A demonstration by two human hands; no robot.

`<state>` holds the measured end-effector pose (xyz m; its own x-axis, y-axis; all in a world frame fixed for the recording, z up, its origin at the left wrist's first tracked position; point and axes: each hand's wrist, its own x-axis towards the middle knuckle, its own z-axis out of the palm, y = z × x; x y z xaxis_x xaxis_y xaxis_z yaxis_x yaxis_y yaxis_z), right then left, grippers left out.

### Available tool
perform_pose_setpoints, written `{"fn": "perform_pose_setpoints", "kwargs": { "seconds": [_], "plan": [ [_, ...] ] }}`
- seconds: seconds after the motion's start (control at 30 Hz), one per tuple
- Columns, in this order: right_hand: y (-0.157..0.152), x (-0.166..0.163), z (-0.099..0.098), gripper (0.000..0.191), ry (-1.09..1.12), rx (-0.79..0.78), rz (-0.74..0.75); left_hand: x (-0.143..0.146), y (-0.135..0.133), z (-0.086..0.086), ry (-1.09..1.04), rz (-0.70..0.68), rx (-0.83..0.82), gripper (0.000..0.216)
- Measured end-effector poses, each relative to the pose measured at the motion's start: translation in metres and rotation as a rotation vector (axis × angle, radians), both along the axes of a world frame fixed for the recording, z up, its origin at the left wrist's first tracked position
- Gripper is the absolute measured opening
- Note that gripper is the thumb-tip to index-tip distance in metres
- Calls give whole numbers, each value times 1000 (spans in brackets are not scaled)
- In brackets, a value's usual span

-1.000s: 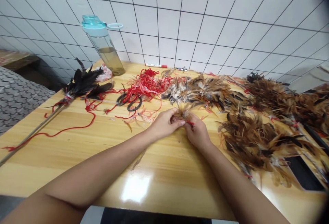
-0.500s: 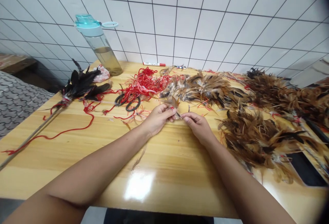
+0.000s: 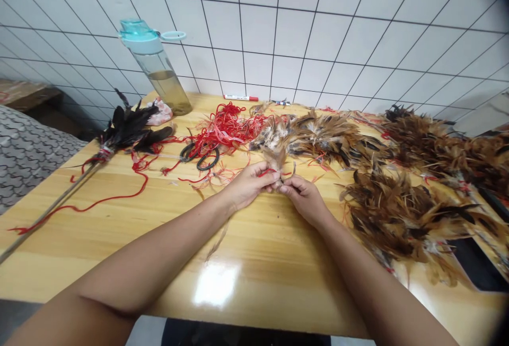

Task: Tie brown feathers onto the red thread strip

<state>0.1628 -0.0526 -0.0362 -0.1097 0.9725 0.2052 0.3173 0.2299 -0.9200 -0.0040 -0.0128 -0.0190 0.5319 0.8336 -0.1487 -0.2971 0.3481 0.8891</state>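
Pinching a small feather bundle (image 3: pixel 275 160) in the left hand (image 3: pixel 248 184), fanned beyond the grip, near-right of the red yarn tangle (image 3: pixel 225 127); seemingly pinching the bundle's base with the right hand (image 3: pixel 305 197).

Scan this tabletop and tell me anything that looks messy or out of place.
The red yarn lies in a loose tangle reaching over the black-handled scissors, whose blades are hidden. What looks like a smartphone sits partly under brown feathers, an odd spot for it. I see no spill.
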Motion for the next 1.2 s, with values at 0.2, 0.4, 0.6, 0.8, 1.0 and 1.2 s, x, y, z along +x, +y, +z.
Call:
{"fn": "perform_pose_setpoints", "kwargs": {
  "seconds": [0.2,0.4,0.6,0.8,1.0,1.2],
  "plan": [
    [-2,0,2,15,61,-63,8,0,1,2,-10,27,-14,33],
    [-1,1,2,16,53,-43,6,0,0,3,-5,3,-54,34],
    [1,-2,-5,18,-1,47,-18,3,-1,-4,56,18,21,36],
    [-1,-4,-3,15,-28,8,-43,2,-1,-4,109,64,69,32],
    [-2,-3,-3,18,33,-78,-19,1,0,-5,80,62,60,29],
    [-2,-4,-2,16,-30,-18,-72,1,1,-4,32,92,42,26]
  ]
}}
